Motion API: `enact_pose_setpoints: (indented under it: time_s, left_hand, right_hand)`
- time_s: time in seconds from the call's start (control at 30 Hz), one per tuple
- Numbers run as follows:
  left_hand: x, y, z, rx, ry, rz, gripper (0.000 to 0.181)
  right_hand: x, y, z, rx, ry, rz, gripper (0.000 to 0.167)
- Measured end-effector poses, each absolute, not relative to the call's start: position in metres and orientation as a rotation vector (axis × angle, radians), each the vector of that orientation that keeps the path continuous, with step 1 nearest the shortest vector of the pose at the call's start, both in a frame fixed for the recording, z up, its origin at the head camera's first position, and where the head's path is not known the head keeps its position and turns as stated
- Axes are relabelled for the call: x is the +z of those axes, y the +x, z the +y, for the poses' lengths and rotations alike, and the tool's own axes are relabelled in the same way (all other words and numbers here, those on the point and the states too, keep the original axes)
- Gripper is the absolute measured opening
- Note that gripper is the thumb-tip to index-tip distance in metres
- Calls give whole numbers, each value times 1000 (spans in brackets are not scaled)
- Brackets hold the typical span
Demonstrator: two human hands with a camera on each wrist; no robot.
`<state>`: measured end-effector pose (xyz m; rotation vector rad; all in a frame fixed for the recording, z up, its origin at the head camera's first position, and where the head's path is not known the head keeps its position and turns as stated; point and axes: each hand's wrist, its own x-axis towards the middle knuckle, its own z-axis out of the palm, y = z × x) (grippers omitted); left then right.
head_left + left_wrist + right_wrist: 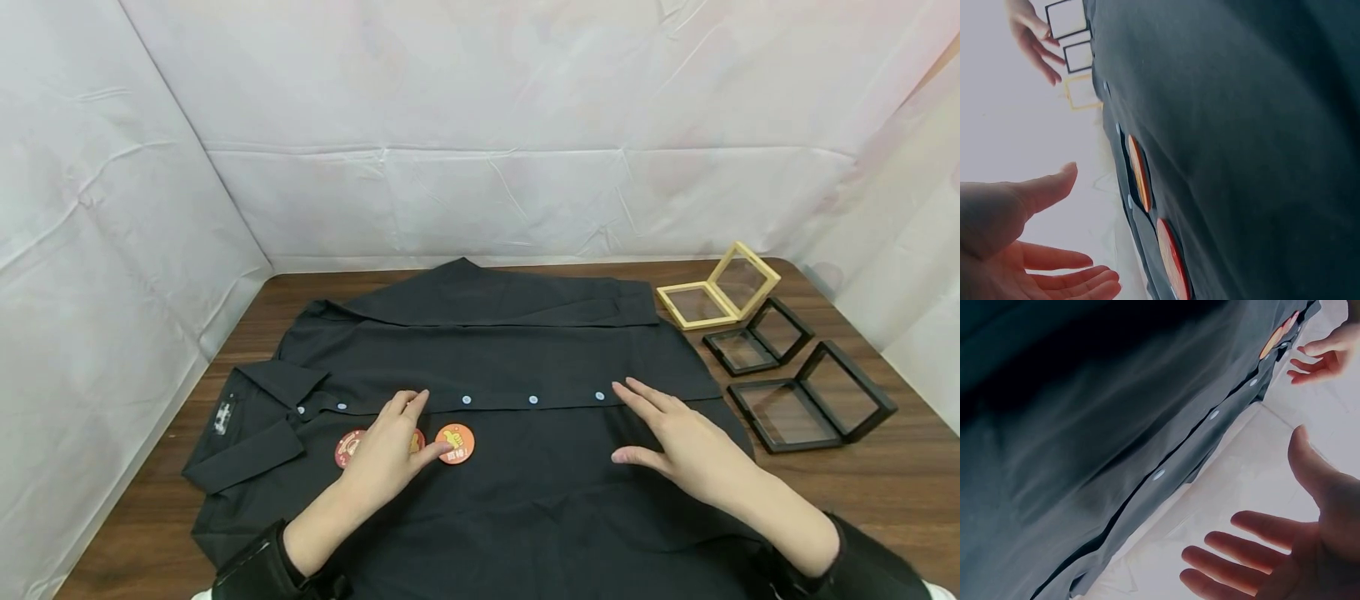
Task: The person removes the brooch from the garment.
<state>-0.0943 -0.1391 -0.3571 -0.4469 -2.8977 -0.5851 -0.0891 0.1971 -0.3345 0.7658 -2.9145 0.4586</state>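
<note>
Black sleeves [255,571] are cut off at the lower edge of the head view, as is the dark shirt [525,508] spread on the surface [892,508]. Left hand [390,446] and right hand [686,437]: fingers extended, both empty, above the shirt. Left hand obscures most of the middle badge [418,438], between red badge [348,447] and orange badge [461,437]; badge lettering is illegible
</note>
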Motion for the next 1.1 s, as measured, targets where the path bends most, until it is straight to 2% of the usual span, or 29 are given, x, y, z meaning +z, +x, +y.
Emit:
enact_pose_setpoints:
  time_s: [0.73,0.97,1.1]
  left_hand:
    - [-365,-94,-119,-499,-600,-2952,44]
    - [-368,-95,-114,-442,-643,-2951,41]
    - [-368,-95,-111,-420,-670,-2928,33]
  right_hand:
    - [-330,-70,177,494,747,-3047,63]
    - [-333,-65,171,433,811,-3063,59]
    - [-336,-64,168,407,890,-3066,57]
